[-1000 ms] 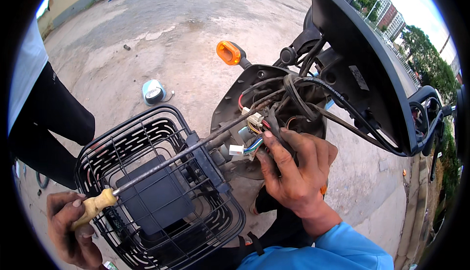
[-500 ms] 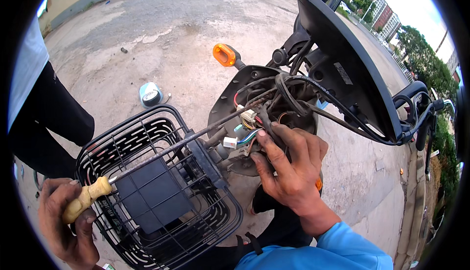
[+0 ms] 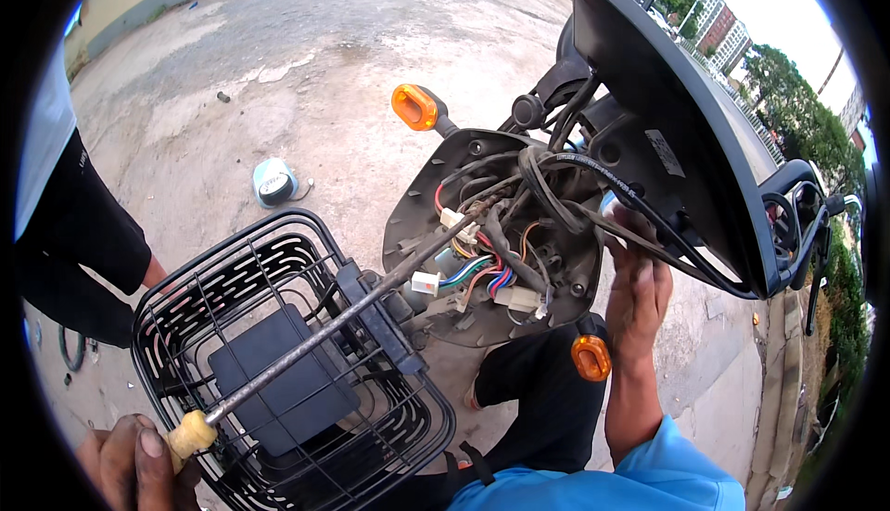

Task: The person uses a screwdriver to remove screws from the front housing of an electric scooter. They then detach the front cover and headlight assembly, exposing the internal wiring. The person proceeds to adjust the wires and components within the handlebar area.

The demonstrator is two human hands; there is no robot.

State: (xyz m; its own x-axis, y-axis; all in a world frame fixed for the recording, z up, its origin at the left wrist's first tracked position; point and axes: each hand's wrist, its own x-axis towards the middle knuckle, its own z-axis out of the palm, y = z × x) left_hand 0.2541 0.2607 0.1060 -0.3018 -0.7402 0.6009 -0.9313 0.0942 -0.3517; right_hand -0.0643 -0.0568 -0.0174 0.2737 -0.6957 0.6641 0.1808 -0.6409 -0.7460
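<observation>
My left hand (image 3: 139,465) is closed round the yellow handle of a long screwdriver (image 3: 315,337), at the lower left. Its shaft slants over the black wire basket (image 3: 445,418), and its far end lies among the wires in the opened front housing (image 3: 408,196) of a scooter. White plug connectors (image 3: 426,284) with coloured wires sit in that housing. My right hand (image 3: 640,302) is raised beside the housing's right edge, its fingers pointing up behind black cables (image 3: 640,226); its fingertips are hidden, so I cannot tell whether they grip anything.
A black front panel (image 3: 677,112) hangs tilted at the right on cables. Orange turn signals (image 3: 414,108) stick out from the housing. A blue-and-white round unit (image 3: 275,183) lies on the concrete. Another person's dark-clad legs (image 3: 83,242) stand at the left.
My right hand has left the wires and moved right to the housing's edge, uncovering the connectors. My left hand has moved lower with the screwdriver.
</observation>
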